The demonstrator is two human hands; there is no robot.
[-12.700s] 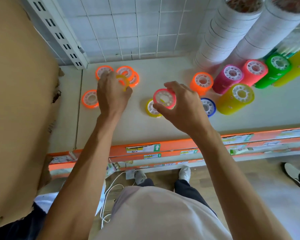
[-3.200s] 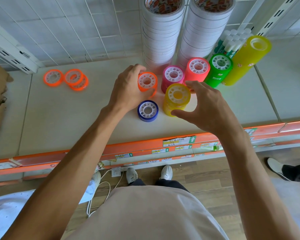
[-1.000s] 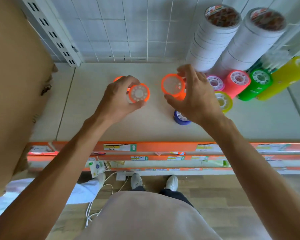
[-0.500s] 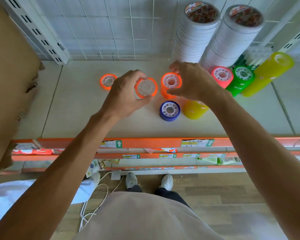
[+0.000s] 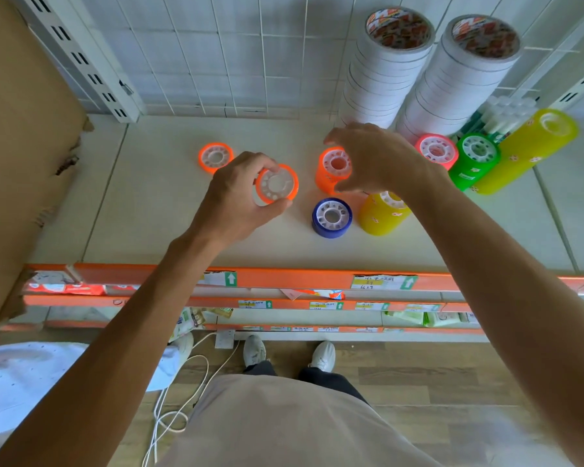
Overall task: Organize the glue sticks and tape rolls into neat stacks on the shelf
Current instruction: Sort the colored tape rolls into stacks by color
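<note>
Two hands are at work over the pale shelf board. The left hand pinches a thin orange tape roll with a white plastic core, holding it clear of the board. The right hand curls loosely around the top of a short stack of orange tape rolls; whether its fingers actually press the stack or only hover at its rim cannot be told. One more single orange tape roll lies flat to the left, well apart from the stack.

The likely next move is adding the held roll to the orange stack, and that is where trouble could start. If it lands off-centre, the smooth rolls could slide and the stack could lean or spill. A spill would probably hit the blue tape roll and the short yellow tape stack, both just beside it at the front, near the orange shelf edge, so a roll could go to the floor.

Behind the right hand stand two tall white tape stacks, close to its knuckles; a careless lift of the hand might knock them. Pink, green and long yellow tape stacks lean to the right, with white-capped glue sticks behind them.
</note>
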